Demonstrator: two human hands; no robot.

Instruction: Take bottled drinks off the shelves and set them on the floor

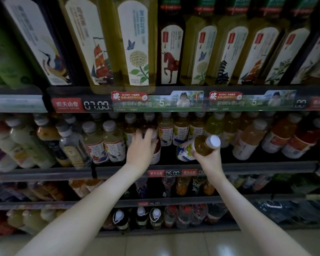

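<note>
My right hand [208, 157] grips a small tea bottle [201, 145] with amber liquid and a white cap, tilted toward me in front of the middle shelf. My left hand [141, 146] reaches into the same shelf and closes around a dark tea bottle [151, 126] with a grey cap that still stands in its row. More tea bottles [111, 143] with white labels stand on both sides of my hands.
The middle shelf rail [63, 173] carries price tags. Tall bottles [135, 45] fill the shelf above. Lower shelves hold more drinks [140, 218]. A strip of pale tiled floor [155, 244] shows at the bottom, between my forearms.
</note>
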